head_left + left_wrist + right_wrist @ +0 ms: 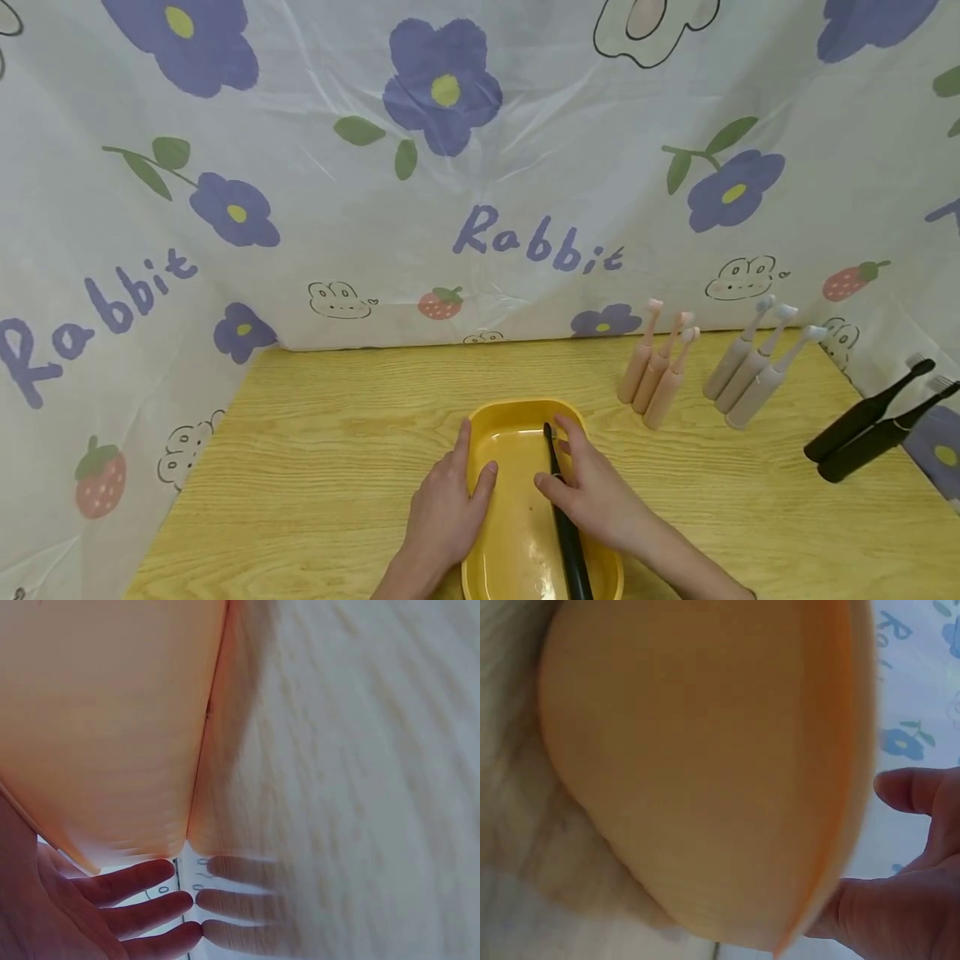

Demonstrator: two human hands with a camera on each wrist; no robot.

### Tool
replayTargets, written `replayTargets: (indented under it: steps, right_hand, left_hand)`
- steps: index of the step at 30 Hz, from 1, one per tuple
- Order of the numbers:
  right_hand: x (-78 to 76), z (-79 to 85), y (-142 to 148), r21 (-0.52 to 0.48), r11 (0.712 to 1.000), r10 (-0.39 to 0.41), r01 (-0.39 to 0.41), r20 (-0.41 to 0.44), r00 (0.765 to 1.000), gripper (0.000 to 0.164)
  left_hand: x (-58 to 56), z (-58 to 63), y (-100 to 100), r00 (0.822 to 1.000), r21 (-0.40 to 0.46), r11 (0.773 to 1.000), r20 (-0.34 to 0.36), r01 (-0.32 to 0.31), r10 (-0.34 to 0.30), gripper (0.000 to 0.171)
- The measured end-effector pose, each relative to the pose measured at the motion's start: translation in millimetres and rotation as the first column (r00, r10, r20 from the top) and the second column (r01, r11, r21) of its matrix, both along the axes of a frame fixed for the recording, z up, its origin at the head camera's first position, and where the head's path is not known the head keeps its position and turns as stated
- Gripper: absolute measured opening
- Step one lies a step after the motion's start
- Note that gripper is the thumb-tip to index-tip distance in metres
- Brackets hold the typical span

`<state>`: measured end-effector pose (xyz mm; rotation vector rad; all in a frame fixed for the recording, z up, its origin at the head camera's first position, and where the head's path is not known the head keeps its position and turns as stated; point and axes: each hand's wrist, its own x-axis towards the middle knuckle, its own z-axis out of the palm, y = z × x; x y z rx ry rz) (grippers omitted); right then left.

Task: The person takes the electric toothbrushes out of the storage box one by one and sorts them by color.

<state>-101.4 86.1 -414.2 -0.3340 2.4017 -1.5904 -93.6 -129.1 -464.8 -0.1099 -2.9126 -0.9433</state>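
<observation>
A yellow tray (517, 406) lies on the table before me. In it, along the right side, is a black electric toothbrush (567, 542), its head toward the far end. My left hand (442, 508) rests at the tray's left rim, thumb over the inside and index finger along the edge. Its other fingers (150, 911) reach out straight and spread beside the tray wall (105, 735). Over the right rim is my right hand (600, 492), thumb above the toothbrush. In the right wrist view its thumb and finger (907, 787) stand apart beyond the tray wall (697, 750).
Three pink electric toothbrushes (650, 375) stand upright at the back right. Beside them are three grey ones (742, 375). Two black ones (862, 437) stand at the right edge. A sheet printed with flowers and rabbits (525, 167) hangs behind the wooden table (337, 433).
</observation>
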Motion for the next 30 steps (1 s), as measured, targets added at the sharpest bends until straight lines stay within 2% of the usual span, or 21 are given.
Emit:
replayTargets:
  steps: [2, 5, 8, 11, 16, 20, 24, 30]
  right_hand:
    - [0.8, -3.3, -2, 0.047, 0.999, 0.025, -0.027, 0.032, 0.999, 0.083]
    - [1.0, -9.3, -5, 0.049, 0.998, 0.031, -0.035, 0.074, 0.997, 0.084]
    - [1.4, -15.1, -8, 0.015, 0.999, 0.031, -0.033, 0.116, 0.993, 0.081]
    - [0.6, -21.5, -13, -0.021, 0.999, 0.048, -0.046, 0.117, 0.992, 0.076]
    - [0.3, -32.1, -22, -0.095, 0.988, 0.133, -0.119, 0.156, 0.979, 0.072]
    - [-0.1, -36.3, -24, -0.168, 0.97, 0.213, -0.174, 0.251, 0.944, 0.068]
    - [-1.7, -36.1, -25, -0.247, 0.953, 0.252, -0.173, 0.333, 0.909, 0.064]
    - [-2.6, -35.7, -28, -0.389, 0.907, 0.341, -0.161, 0.453, 0.824, 0.063]
  left_hand:
    - [-0.1, 0.3, 0, 1.0, 0.002, 1.0, 0.002, 0.001, -0.001, 0.07]
    - [-0.5, 0.3, 0, 1.0, 0.0, 1.0, 0.002, 0.002, -0.002, 0.069]
    - [-0.9, 0.0, 0, 1.0, -0.006, 1.0, 0.001, 0.003, -0.003, 0.069]
    - [-1.2, -0.1, 0, 1.0, -0.008, 1.0, 0.005, 0.003, -0.003, 0.068]
    - [-0.7, 0.6, 1, 1.0, 0.001, 1.0, 0.018, 0.004, -0.004, 0.069]
    - [-0.3, 1.5, 2, 1.0, 0.002, 1.0, 0.022, 0.004, -0.005, 0.069]
    - [-0.3, 1.9, 2, 1.0, 0.005, 1.0, 0.019, 0.004, -0.005, 0.068]
    - [-1.4, 0.7, 1, 0.999, 0.012, 1.0, 0.035, -0.004, 0.003, 0.068]
